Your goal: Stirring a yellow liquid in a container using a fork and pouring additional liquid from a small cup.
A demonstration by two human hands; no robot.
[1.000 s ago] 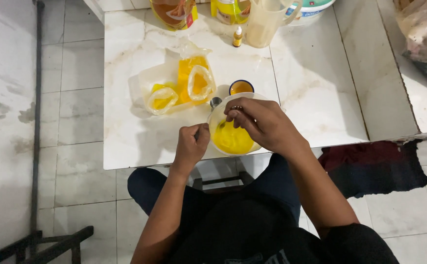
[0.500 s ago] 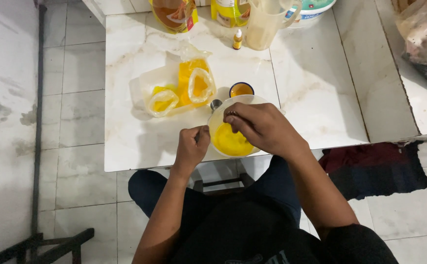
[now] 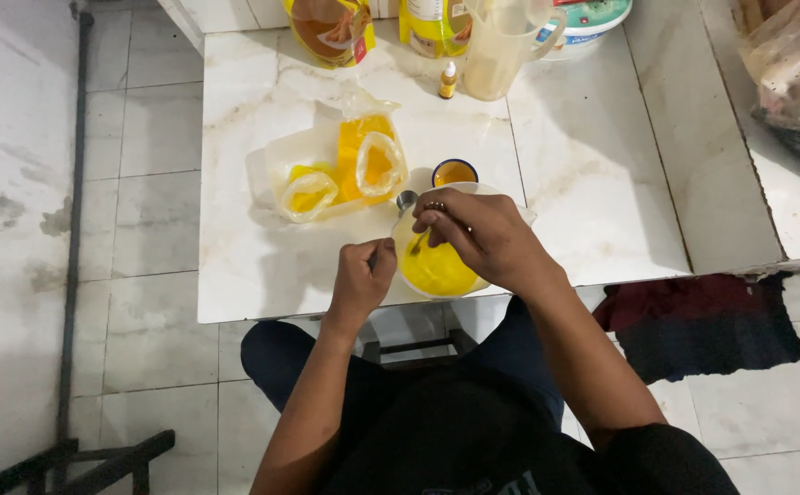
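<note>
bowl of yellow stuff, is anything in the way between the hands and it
Nothing visible. The right hand is already over the bowl of yellow mixture, dipping a small utensil into it, and the left hand rests at the bowl's left edge. The plastic bags and small cup lie behind it.

Two yellow-filled clear bags (image 3: pixel 345 170) lie mid-table; an orange pouch (image 3: pixel 329 29) and a yellow pouch (image 3: pixel 435 20) stand at its far edge

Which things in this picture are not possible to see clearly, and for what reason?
Head view only:
- Far side of the bowl: covered by the right hand.
- Thin tool in those fingers: too small to identify.
- What the left hand grips at the rim: hidden in the fist.
- Pouches and jug: cut off by the top edge.
</note>
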